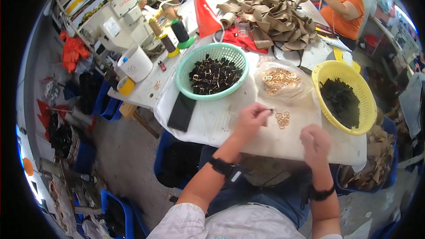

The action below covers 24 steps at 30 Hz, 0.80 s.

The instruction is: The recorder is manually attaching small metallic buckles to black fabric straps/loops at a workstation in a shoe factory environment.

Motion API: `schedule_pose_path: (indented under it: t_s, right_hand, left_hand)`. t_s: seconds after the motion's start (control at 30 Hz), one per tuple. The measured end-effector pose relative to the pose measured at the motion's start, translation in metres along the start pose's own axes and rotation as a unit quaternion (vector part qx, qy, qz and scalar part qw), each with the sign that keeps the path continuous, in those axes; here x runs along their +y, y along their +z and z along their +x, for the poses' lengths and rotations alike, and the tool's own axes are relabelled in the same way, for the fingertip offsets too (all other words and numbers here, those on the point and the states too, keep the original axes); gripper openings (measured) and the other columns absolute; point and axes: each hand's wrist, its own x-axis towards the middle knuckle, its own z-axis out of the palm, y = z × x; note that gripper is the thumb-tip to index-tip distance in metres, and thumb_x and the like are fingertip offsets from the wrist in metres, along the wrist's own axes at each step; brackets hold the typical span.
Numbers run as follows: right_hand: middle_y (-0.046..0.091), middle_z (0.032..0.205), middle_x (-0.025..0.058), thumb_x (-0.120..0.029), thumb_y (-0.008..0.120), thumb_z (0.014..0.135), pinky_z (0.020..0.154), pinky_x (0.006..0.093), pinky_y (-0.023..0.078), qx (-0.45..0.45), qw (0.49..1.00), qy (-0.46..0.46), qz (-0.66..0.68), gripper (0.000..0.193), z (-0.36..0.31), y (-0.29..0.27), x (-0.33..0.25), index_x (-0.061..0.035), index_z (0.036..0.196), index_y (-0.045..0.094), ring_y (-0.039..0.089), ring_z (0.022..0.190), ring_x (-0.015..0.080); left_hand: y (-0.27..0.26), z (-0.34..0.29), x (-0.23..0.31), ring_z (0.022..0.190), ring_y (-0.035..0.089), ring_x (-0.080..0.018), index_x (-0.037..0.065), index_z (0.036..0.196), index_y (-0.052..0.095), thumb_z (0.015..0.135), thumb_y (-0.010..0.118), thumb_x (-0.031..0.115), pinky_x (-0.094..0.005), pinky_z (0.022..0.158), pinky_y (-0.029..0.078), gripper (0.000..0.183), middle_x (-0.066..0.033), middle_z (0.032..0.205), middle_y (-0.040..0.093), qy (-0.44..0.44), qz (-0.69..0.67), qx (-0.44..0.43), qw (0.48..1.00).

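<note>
My left hand [252, 117] is over the white table [208, 124], its fingertips pinched at a small piece beside a little pile of gold metal rings [282, 118]. My right hand [315, 140] hovers near the table's front edge with the fingers curled; whether it holds anything is hidden. A clear bag of gold rings [279, 79] lies just beyond the pile. A green basket [186, 68] at the left holds black pieces fitted with gold rings. A yellow basket [363, 102] at the right holds plain black pieces.
A black phone [181, 111] lies at the table's left edge. Tan straps [274, 20], red cloth and a red cone [206, 15] sit farther back, with thread spools and a sewing machine [121, 15] at the left. A person in orange [343, 6] works at the far side. Blue bins stand below.
</note>
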Motion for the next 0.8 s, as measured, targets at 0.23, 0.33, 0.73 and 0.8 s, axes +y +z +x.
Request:
schedule_pose_path:
  t_s: [0.23,0.33,0.73,0.8]
  right_hand:
    - [0.047,0.055,0.0100,-0.009,0.065,0.086,0.045,0.0313,0.032,0.049,0.978,0.201,-0.032,0.025,-0.036,0.006,0.079,0.0005,0.066,0.054,0.043,0.044,0.0209]
    - [0.050,0.056,0.0127,-0.012,0.066,0.085,0.045,0.0331,0.034,0.022,0.974,0.224,-0.037,0.024,-0.030,0.009,0.077,0.0008,0.068,0.056,0.046,0.045,0.0241]
    - [0.048,0.056,0.0125,-0.012,0.066,0.085,0.047,0.0322,0.034,0.009,0.983,0.172,-0.071,0.024,-0.029,0.006,0.078,0.0023,0.069,0.056,0.042,0.047,0.0177]
    - [0.048,0.055,0.0118,-0.013,0.066,0.085,0.047,0.0319,0.034,0.011,0.985,0.163,-0.061,0.024,-0.029,0.006,0.077,0.0022,0.069,0.056,0.041,0.048,0.0169]
  left_hand:
    - [-0.114,0.042,0.091,0.055,0.058,-0.0082,0.001,0.084,0.064,0.080,0.067,0.002,-0.0228,0.051,0.047,0.005,-0.0047,0.074,0.065,0.114,0.180,0.239,0.947]
    - [-0.149,0.069,0.085,0.054,0.060,-0.0125,0.002,0.084,0.067,0.077,0.069,0.006,-0.0278,0.053,0.049,0.008,-0.0081,0.076,0.067,0.051,0.357,0.220,0.906]
    - [-0.025,0.076,0.043,0.079,0.063,-0.0335,0.001,0.084,0.067,0.082,0.062,0.007,-0.0392,0.071,0.050,0.008,-0.0159,0.084,0.064,0.282,0.451,-0.073,0.843]
    - [-0.012,0.079,0.021,0.081,0.063,-0.0333,0.002,0.090,0.068,0.083,0.063,0.009,-0.0386,0.074,0.051,0.011,-0.0151,0.087,0.065,0.267,0.452,-0.076,0.847]
